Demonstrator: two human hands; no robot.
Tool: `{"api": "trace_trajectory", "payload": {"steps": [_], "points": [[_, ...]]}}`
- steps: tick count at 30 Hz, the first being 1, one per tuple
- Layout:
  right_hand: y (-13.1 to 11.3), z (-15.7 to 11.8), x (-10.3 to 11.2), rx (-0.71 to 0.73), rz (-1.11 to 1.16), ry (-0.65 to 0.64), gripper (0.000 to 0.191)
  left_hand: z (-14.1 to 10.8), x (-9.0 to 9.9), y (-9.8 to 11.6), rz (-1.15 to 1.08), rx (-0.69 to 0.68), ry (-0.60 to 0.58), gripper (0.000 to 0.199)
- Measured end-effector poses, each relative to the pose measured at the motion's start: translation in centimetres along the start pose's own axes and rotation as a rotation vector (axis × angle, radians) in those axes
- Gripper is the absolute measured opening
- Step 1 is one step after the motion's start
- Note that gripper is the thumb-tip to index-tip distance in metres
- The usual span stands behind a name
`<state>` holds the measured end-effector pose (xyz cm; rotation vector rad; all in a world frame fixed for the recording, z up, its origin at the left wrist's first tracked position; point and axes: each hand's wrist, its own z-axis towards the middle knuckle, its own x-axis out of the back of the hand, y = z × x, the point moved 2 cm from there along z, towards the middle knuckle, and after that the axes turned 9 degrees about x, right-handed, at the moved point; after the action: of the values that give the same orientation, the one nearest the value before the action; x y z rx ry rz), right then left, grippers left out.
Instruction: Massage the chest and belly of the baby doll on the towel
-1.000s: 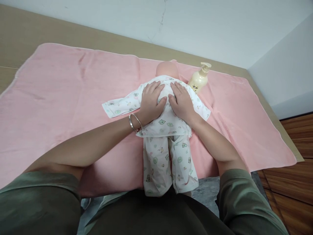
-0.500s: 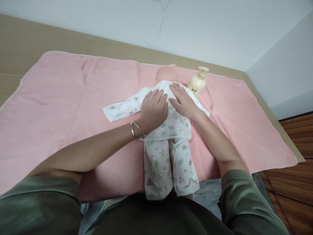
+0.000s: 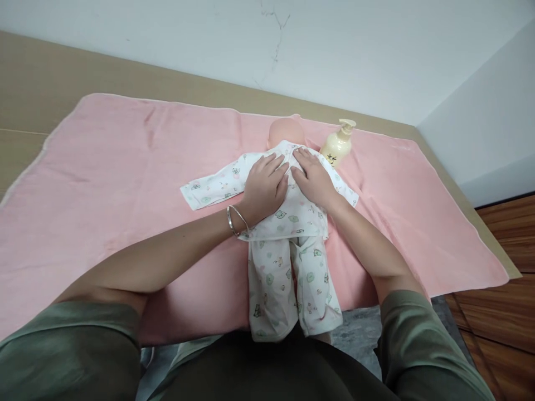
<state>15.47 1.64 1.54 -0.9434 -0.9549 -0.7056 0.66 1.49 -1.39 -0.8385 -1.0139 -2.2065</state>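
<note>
A softly lit white wall [image 3: 167, 39], marked by a jagged dark line [image 3: 276, 34], met a side wall [image 3: 497, 122] at the right. A tan table [image 3: 25, 72] stood against it. Brown wood-grained panels [image 3: 507, 262] showed at lower right, mottled grey floor [image 3: 355, 331] below.

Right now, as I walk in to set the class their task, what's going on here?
A person rests the left hand and right hand side by side on the printed white top of a doll. Both hands lie open, with no grip on it. The doll lies on a pink blanket, its trousers toward the person, and a pump bottle is just beyond the right hand.
</note>
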Motion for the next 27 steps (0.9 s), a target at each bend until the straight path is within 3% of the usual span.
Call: {"api": "trace_trajectory", "payload": {"steps": [3, 7, 10, 15, 22, 27], "points": [[-0.3, -0.2, -0.3, -0.044, -0.021, 0.038, 0.056, 0.2, -0.3, -0.6, -0.017, 0.058, -0.002, 0.044], [-2.5, -1.6, -0.3, -0.075, -0.073, 0.029, 0.055, 0.4, -0.7, -1.3, -0.025, 0.136, -0.04, 0.055], [-2.9, -1.6, 0.3, -0.069, -0.069, -0.002, 0.054, 0.4, -0.6, -1.1, -0.014, 0.095, -0.022, 0.05], [-1.1, -0.1, 0.8, -0.078, -0.011, -0.082, 0.054, 0.2, -0.2, -0.2, -0.016, -0.001, 0.026, 0.039], [-3.2, -1.4, 0.4, -0.092, -0.095, -0.041, 0.054, 0.0, -0.5, -0.8, -0.008, 0.115, -0.041, 0.054], [-2.0, -0.9, 0.7, -0.05, -0.028, -0.024, 0.05, -0.2, -0.2, -0.2, 0.024, 0.023, -0.008, 0.042]]}}
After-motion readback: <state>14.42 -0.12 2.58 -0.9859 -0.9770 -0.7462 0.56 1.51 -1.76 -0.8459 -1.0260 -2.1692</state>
